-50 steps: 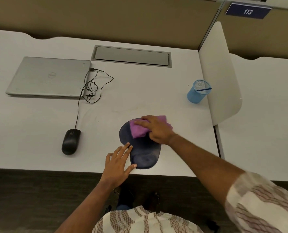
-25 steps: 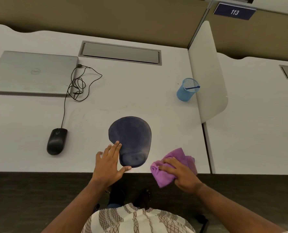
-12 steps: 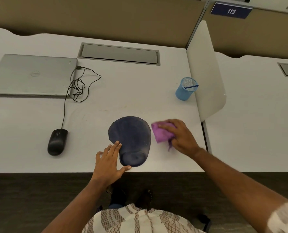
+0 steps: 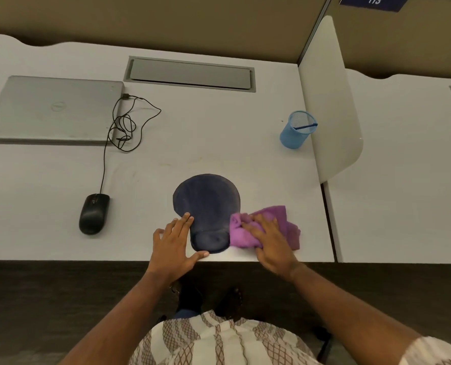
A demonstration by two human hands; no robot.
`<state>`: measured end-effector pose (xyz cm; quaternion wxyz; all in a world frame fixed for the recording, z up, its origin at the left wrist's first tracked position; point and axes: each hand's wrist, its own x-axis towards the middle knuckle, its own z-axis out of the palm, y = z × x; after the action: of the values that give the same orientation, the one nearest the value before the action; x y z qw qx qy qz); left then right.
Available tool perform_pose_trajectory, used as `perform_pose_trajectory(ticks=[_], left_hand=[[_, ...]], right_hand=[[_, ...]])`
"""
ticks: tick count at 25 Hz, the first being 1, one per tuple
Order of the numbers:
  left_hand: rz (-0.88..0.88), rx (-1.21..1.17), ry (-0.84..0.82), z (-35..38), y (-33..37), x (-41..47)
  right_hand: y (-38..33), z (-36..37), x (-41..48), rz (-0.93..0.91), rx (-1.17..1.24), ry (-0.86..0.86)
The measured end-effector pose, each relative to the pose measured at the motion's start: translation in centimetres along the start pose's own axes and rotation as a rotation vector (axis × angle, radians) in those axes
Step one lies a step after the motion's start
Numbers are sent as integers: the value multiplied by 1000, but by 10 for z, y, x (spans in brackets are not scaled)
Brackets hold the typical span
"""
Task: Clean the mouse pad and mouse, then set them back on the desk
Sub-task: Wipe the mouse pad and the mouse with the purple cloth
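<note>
**Right hand and cloth pulled back to pad's near-right edge**

Right hand (image 4: 269, 243) has come toward the desk's front edge since half a second ago, bringing the purple cloth (image 4: 290, 227) from beside the pad's upper right down to its lower right. Left hand hasn't moved.

Head view:
- Mouse pad (image 4: 206, 201) lies flat on the desk (image 4: 219, 133), wrist-rest end close to the front edge.
- Right hand is spread flat, pressing the cloth; the cloth touches the pad's right rim.
- Left hand (image 4: 173, 243) is flat with fingers straight, fingertips and thumb against the pad's left and near edges, holding nothing.
- Mouse (image 4: 94, 213) sits well to the left, its cable (image 4: 124, 125) running to the closed laptop (image 4: 53, 109). Looks not yet wiped.

Risks:
- Left hand only braces the pad's side. A stroke toward the body could slide the pad off the edge.
- Bunched cloth may skip patches.
- Lifting the mouse later could tug the coiled cable at the laptop plug.
</note>
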<state>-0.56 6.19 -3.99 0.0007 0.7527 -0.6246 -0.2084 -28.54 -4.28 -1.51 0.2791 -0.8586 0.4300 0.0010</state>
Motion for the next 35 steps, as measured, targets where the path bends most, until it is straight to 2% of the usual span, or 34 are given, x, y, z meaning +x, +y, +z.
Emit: perform_pose_trajectory(ticks=[3, 7, 10, 15, 18, 23, 30, 35], left_hand=[[9, -38, 23, -2, -3, -1], [31, -130, 37, -7, -11, 0], [37, -156, 39, -9, -15, 3], [67, -176, 30, -15, -24, 6], [115, -117, -14, -15, -29, 8], [13, -50, 16, -15, -14, 10], [-34, -44, 8, -15, -5, 8], [-39, -61, 7, -15, -5, 8]], right_hand=[[10, -1, -45, -172, -72, -155], [44, -24, -87, -244, -214, -329], [27, -34, -89, -268, -276, -277], [-104, 10, -9, -562, -277, -158], [-132, 41, 25, -524, -278, -204], [-50, 26, -8, -553, -389, -288], [41, -23, -87, -216, -283, -331], [57, -33, -121, -156, -378, -169]])
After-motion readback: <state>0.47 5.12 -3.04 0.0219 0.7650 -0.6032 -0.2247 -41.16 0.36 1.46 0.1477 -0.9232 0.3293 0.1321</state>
